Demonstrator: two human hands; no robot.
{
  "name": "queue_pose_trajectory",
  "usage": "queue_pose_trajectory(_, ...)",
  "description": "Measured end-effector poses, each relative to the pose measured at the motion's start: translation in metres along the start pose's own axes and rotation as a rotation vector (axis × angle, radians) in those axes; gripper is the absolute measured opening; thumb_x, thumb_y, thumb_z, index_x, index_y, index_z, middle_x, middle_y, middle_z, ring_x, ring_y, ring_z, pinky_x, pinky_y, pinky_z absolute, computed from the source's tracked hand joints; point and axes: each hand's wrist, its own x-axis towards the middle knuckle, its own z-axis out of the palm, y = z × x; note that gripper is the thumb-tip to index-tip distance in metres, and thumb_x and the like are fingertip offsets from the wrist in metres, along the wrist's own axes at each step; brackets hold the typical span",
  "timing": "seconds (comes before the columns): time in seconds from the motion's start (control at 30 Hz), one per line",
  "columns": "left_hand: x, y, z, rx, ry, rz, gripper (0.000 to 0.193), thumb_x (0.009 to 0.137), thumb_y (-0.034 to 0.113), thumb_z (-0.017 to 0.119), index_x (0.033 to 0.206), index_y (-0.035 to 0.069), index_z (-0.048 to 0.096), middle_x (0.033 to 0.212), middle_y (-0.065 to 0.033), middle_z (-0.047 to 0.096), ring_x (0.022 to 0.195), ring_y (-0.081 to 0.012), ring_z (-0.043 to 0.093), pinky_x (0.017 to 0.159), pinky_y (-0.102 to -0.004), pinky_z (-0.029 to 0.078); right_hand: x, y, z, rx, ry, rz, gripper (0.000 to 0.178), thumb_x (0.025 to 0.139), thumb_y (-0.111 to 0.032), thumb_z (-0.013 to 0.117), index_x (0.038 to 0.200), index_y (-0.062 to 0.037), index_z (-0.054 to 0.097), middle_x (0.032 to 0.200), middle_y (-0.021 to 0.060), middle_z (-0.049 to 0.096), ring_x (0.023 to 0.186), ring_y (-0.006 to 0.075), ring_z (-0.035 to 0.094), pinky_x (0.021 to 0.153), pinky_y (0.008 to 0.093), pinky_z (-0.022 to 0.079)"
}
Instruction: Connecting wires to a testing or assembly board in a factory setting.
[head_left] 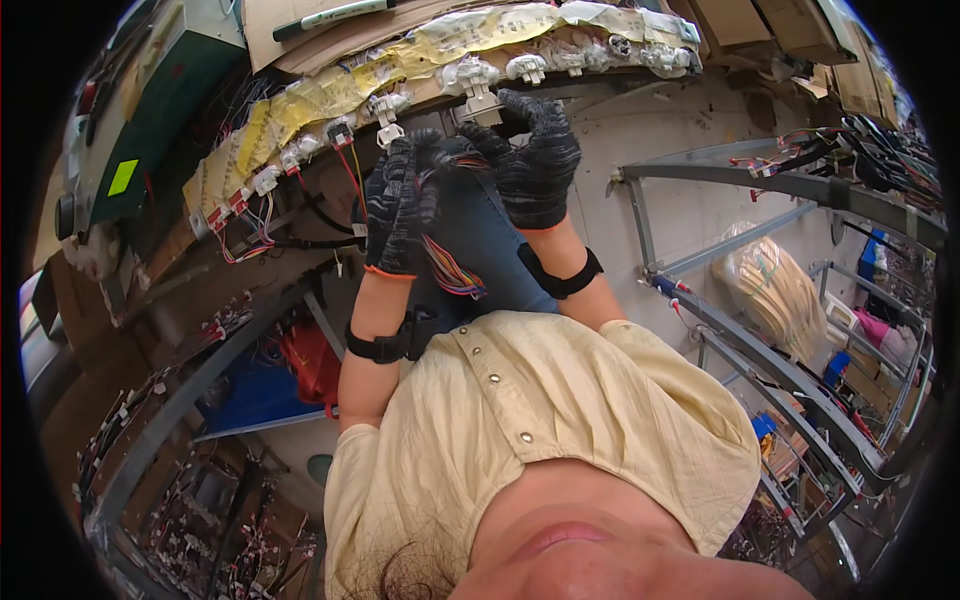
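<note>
A bundle of multicoloured wires (455, 270) is at the person's hands, over the blue trousers (490, 220). Its loose tail has a long axis running from between ten and eleven o'clock to between four and five o'clock, the free ends pointing to the latter, toward the shirt (480, 390). Farther up, more strands show between the hands, lying closer to a nine-to-three line.

The left hand (393, 210), in a dark knitted glove, is just beside the tail at about eleven o'clock, its fingers bent and drawn together; whether they are clamped on the wires cannot be told. The right hand (535, 165), gloved alike, is at one o'clock, fingers bent and thumb reaching toward the strands; its grip is partly hidden, so I cannot tell that either.

Just off the right fingertips, at ten o'clock from that hand, is a white connector (480, 105); a second white connector (388, 130) is at twelve o'clock from the left hand. Both sit on a curved strip with yellow covering (375, 70), sweeping from half past nine round to half past one.

Farther out, a marker pen (335, 17) lies at eleven o'clock, a plastic-wrapped bundle (770, 290) at three, and a red bag (312, 360) at eight.
</note>
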Motion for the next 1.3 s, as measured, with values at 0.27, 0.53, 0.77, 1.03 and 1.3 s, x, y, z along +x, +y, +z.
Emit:
queue_pose_trajectory(0.27,0.004,0.008,-0.004,-0.092,0.083,-0.102,0.029,0.098,0.028,0.042,0.106,0.010,0.063,0.079,0.0002,0.063,0.043,-0.0030,0.042,0.037,-0.0186,0.030,0.007,-0.007,-0.012,-0.160,-0.101,-0.020,0.035,0.071,-0.026,0.079,0.094,-0.0058,0.064,0.078,0.0083,0.063,0.067,0.0197,0.061,0.064,0.0328,0.047)
queue_pose_trajectory(0.53,0.008,0.002,-0.009,-0.534,-0.094,-0.262,0.038,0.100,0.035,0.036,0.108,0.007,0.060,0.079,-0.0040,0.064,0.041,-0.0045,0.041,0.036,-0.0182,0.030,-0.056,0.036,0.008,1.689,-0.446,1.375,0.068,0.082,-0.054,0.059,0.123,-0.0001,0.050,0.112,0.0137,0.061,0.102,0.0281,0.057,0.094,0.0430,0.043)
queue_pose_trajectory(0.77,0.010,0.011,0.003,-0.467,-0.053,-0.224,0.043,0.098,0.041,0.038,0.108,0.004,0.059,0.078,-0.0059,0.062,0.038,-0.0061,0.038,0.035,-0.0196,0.031,-0.079,0.194,-0.022,2.061,0.803,1.575,0.036,0.080,-0.040,0.062,0.087,-0.0061,0.052,0.075,0.0066,0.058,0.077,0.0251,0.056,0.081,0.0430,0.046)
queue_pose_trajectory(1.03,0.013,-0.006,-0.003,-0.522,-0.070,-0.292,0.040,0.099,0.039,0.037,0.108,0.006,0.059,0.072,-0.0042,0.059,0.039,-0.0061,0.035,0.037,-0.0206,0.029,-0.100,0.204,-0.113,1.832,0.395,1.293,0.006,0.091,-0.010,0.047,0.090,-0.0058,0.051,0.056,0.0008,0.043,0.051,0.0135,0.046,0.057,0.0267,0.043)
queue_pose_trajectory(1.3,0.024,0.005,-0.004,-0.568,0.014,-0.304,0.037,0.097,0.043,0.041,0.106,0.010,0.055,0.066,-0.0005,0.051,0.037,-0.0062,0.032,0.035,-0.0202,0.026,-0.070,0.058,-0.163,1.548,-0.146,1.071,0.035,0.101,-0.026,0.038,0.127,-0.0041,0.045,0.051,-0.0040,0.033,0.039,0.0092,0.034,0.048,0.0238,0.038)
